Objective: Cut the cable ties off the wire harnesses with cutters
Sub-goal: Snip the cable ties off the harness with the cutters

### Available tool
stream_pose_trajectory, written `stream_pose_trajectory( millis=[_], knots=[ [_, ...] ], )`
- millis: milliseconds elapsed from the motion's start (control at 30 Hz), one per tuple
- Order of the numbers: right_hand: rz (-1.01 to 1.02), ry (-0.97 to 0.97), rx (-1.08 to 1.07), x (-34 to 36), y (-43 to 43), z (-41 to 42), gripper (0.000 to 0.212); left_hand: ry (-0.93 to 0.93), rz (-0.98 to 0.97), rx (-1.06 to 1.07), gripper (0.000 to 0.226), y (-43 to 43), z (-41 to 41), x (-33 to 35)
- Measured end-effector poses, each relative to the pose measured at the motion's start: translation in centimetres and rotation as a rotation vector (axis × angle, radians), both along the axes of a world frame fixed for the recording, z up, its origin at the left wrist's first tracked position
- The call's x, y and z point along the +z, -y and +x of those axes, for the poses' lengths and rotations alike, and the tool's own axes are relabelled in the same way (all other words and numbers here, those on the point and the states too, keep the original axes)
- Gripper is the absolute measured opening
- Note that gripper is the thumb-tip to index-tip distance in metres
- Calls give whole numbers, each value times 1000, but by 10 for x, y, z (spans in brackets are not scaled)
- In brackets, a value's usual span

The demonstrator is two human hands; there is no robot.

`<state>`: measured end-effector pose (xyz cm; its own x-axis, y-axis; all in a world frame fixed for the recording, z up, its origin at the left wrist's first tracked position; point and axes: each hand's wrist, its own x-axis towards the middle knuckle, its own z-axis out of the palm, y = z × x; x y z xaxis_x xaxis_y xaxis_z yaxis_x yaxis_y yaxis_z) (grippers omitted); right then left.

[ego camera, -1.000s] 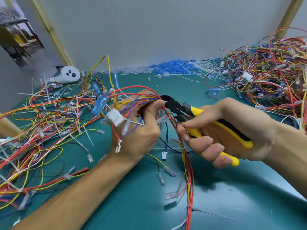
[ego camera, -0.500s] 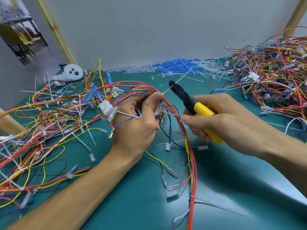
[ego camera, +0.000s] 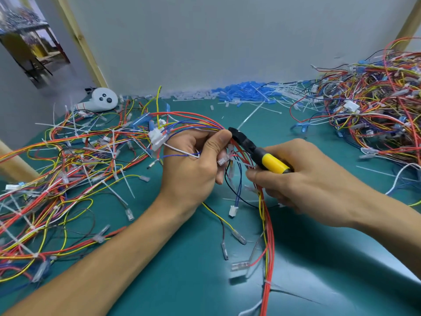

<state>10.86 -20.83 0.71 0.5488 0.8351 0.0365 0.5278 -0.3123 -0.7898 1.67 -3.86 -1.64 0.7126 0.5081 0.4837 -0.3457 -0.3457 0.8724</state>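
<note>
My left hand (ego camera: 193, 160) grips a wire harness (ego camera: 265, 226) of red, yellow and blue wires above the green table, thumb pressed on the bundle. A white connector (ego camera: 157, 139) of this harness sticks out to the left of the hand. My right hand (ego camera: 300, 176) holds the yellow-handled cutters (ego camera: 257, 151). Their black jaws lie against the bundle right beside my left thumb. The harness hangs down toward the near edge, with a white cable tie (ego camera: 267, 282) still around it low down. Whether the jaws enclose a tie I cannot tell.
A spread of loose wires and cut ties (ego camera: 57, 169) covers the left of the green table (ego camera: 173, 270). A big tangle of harnesses (ego camera: 376, 115) fills the right. Blue and white cut pieces (ego camera: 241, 92) lie along the back wall. A white controller (ego camera: 102, 102) sits back left.
The cutters swung away from the bundle and pointed up, then came back down; their jaws now rest against the wires by my left thumb. My left hand kept hold of the harness.
</note>
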Motion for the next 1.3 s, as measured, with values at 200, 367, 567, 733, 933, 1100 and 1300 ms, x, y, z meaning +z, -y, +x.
stream_pose_trajectory(
  millis=[200,367,567,733,933,1100,1300],
  knots=[
    [9,-154,66,1,-2,0,47,-43,-144,-138,36,-3,1,-3],
    [29,-253,82,2,-3,-2,44,-44,-210,-183,35,0,1,-3],
    [67,-393,83,-3,-4,-3,47,-33,-211,-190,42,-1,3,-3],
    [104,-294,104,-5,-5,0,48,-10,-207,-172,47,-3,2,-2],
    [99,-329,95,-6,-6,3,45,6,-147,-117,40,-3,1,-1],
    [87,-241,83,-3,-2,2,43,8,-102,-89,33,-2,0,-2],
    [104,-337,66,2,-2,-1,44,56,-157,-50,24,-3,3,0]
  ],
)
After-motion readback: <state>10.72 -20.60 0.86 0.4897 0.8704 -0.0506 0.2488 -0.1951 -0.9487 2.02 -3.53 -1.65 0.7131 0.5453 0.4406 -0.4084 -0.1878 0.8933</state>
